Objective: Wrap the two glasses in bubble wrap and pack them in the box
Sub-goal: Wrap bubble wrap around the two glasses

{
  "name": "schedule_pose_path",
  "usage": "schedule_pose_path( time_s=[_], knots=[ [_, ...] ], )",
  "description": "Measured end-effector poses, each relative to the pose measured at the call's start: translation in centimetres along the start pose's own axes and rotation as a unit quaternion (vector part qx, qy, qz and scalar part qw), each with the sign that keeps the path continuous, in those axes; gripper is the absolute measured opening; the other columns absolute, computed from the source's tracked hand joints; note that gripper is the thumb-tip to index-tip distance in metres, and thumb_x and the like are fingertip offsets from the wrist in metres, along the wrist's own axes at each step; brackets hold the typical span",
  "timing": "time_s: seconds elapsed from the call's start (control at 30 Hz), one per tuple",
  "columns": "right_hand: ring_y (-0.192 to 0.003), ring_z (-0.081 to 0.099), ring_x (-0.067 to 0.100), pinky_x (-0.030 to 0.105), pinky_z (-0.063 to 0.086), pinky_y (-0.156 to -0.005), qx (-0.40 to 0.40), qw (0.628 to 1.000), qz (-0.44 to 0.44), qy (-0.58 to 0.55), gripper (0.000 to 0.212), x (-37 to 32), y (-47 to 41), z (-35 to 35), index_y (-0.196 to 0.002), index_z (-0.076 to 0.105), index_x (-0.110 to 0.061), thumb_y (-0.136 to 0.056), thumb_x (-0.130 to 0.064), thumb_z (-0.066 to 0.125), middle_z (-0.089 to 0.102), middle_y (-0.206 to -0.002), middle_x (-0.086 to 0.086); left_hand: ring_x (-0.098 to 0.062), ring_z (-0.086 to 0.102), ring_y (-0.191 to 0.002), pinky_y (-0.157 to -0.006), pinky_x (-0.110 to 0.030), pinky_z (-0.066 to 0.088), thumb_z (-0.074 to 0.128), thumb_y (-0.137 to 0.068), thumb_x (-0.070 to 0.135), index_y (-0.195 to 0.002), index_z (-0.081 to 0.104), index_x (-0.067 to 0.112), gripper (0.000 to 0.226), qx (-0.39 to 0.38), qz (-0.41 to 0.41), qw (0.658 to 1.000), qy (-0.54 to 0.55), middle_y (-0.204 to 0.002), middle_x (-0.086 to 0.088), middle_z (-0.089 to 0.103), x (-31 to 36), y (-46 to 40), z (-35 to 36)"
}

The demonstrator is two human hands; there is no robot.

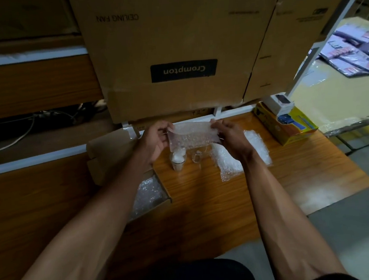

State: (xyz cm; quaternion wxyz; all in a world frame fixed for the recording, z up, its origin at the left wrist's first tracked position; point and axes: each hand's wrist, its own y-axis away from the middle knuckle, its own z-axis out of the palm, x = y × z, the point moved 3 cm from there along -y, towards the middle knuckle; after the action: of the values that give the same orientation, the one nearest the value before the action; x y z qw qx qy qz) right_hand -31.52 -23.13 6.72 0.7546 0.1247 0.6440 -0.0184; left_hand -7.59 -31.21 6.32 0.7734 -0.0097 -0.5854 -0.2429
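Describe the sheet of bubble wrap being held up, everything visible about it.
The bubble wrap sheet is a small, clear, roughly rectangular piece of bubbled plastic, stretched flat and held in the air above the wooden table. The left hand pinches its left edge and the right hand its right edge. It hangs just above the two glasses, partly screening them, and touches nothing else.

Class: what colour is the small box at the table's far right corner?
Yellow with blue print, in the head view.

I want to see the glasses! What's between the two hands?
A bubble wrap sheet, stretched from left hand to right hand, in the head view.
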Motion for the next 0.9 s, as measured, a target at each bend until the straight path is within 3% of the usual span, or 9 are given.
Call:
schedule_pose_path(
  time_s=[0.13, 0.23, 0.33, 0.4, 0.47, 0.57, 0.67, 0.8, 0.9],
  knots=[
    [-0.079, 0.063, 0.018, 0.034, 0.054, -0.075, 0.027, 0.999, -0.030, 0.025, 0.018, -0.1, -1.2, 0.0, -0.093, 0.059, -0.014, -0.095, -0.008, 0.075, 0.062, -0.083, 0.004, -0.022, 0.068, -0.097, -0.078, -0.031, 0.062, 0.063, -0.101, 0.008, -0.102, 0.066, 0.011, 0.004, -0.015, 0.008, 0.996, -0.092, -0.108, -0.010, 0.069, 0.3, -0.8, -0.3],
    [-0.090, 0.066, 0.023, 0.042, 0.055, -0.084, 0.049, 0.998, -0.038, 0.021, 0.024, -0.4, -1.9, 0.1, -0.112, 0.057, -0.013, -0.096, -0.007, 0.074, 0.063, -0.094, 0.007, -0.026, 0.067, -0.105, -0.089, -0.042, 0.062, 0.066, -0.096, -0.005, -0.117, 0.065, 0.015, 0.029, -0.038, 0.020, 0.988, -0.149, -0.119, -0.016, 0.067, 0.4, -1.6, -0.7],
    [-0.086, 0.068, 0.018, 0.035, 0.058, -0.077, 0.044, 0.997, -0.053, 0.045, 0.034, -0.8, -2.6, 0.6, -0.126, 0.055, -0.007, -0.097, -0.007, 0.073, 0.063, -0.099, 0.009, -0.025, 0.069, -0.110, -0.092, -0.046, 0.061, 0.071, -0.098, 0.011, -0.128, 0.065, 0.024, 0.034, -0.062, 0.022, 0.971, -0.229, -0.117, -0.008, 0.071, 0.9, -2.2, -0.5],
    [-0.081, 0.069, 0.012, 0.027, 0.057, -0.070, 0.032, 0.995, -0.060, 0.074, 0.039, -1.3, -3.0, 1.2, -0.129, 0.055, -0.003, -0.096, -0.005, 0.074, 0.065, -0.099, 0.008, -0.020, 0.071, -0.111, -0.092, -0.040, 0.060, 0.075, -0.096, 0.030, -0.124, 0.070, 0.029, 0.028, -0.084, 0.027, 0.959, -0.269, -0.116, -0.001, 0.074, 1.6, -2.3, 0.1],
    [-0.082, 0.070, 0.008, 0.024, 0.057, -0.069, 0.012, 0.993, -0.059, 0.097, 0.042, -1.7, -3.5, 2.1, -0.131, 0.056, -0.005, -0.094, -0.005, 0.075, 0.065, -0.107, 0.007, -0.017, 0.071, -0.109, -0.092, -0.037, 0.061, 0.075, -0.096, 0.033, -0.119, 0.072, 0.028, 0.024, -0.100, 0.033, 0.954, -0.281, -0.116, -0.001, 0.074, 2.1, -2.5, 0.9],
    [-0.095, 0.072, 0.012, 0.034, 0.061, -0.081, 0.007, 0.995, -0.057, 0.079, 0.052, -1.9, -4.2, 3.3, -0.138, 0.054, -0.009, -0.092, -0.008, 0.078, 0.065, -0.119, 0.005, -0.020, 0.072, -0.106, -0.094, -0.042, 0.060, 0.075, -0.097, 0.025, -0.114, 0.072, 0.025, 0.017, -0.094, 0.043, 0.952, -0.288, -0.113, -0.003, 0.074, 2.1, -3.3, 1.3],
    [-0.106, 0.073, 0.030, 0.044, 0.061, -0.090, 0.004, 1.000, -0.013, -0.014, 0.061, -1.2, -4.1, 3.7, -0.142, 0.047, -0.012, -0.091, -0.008, 0.080, 0.068, -0.126, 0.018, -0.027, 0.073, -0.107, -0.098, -0.051, 0.059, 0.074, -0.097, 0.021, -0.109, 0.072, 0.020, 0.011, -0.062, 0.046, 0.968, -0.238, -0.111, -0.008, 0.075, 1.4, -3.9, 0.8],
    [-0.108, 0.072, 0.039, 0.048, 0.061, -0.088, -0.044, 0.999, 0.000, 0.006, 0.049, 1.0, -4.0, 4.1, -0.135, 0.057, -0.002, -0.090, -0.002, 0.078, 0.071, -0.121, 0.026, -0.026, 0.072, -0.106, -0.097, -0.053, 0.059, 0.073, -0.097, 0.012, -0.107, 0.069, 0.022, 0.015, -0.038, 0.051, 0.980, -0.189, -0.111, -0.007, 0.074, 0.3, -4.0, 0.4],
    [-0.089, 0.068, 0.032, 0.044, 0.059, -0.079, -0.052, 0.998, -0.035, 0.024, 0.020, 1.5, -4.0, 4.3, -0.113, 0.067, -0.001, -0.094, -0.001, 0.073, 0.071, -0.101, 0.022, -0.025, 0.069, -0.105, -0.086, -0.043, 0.063, 0.070, -0.096, -0.001, -0.101, 0.067, 0.021, 0.023, -0.055, 0.056, 0.983, -0.163, -0.117, -0.013, 0.070, -0.1, -3.7, 0.5]
  ],
)
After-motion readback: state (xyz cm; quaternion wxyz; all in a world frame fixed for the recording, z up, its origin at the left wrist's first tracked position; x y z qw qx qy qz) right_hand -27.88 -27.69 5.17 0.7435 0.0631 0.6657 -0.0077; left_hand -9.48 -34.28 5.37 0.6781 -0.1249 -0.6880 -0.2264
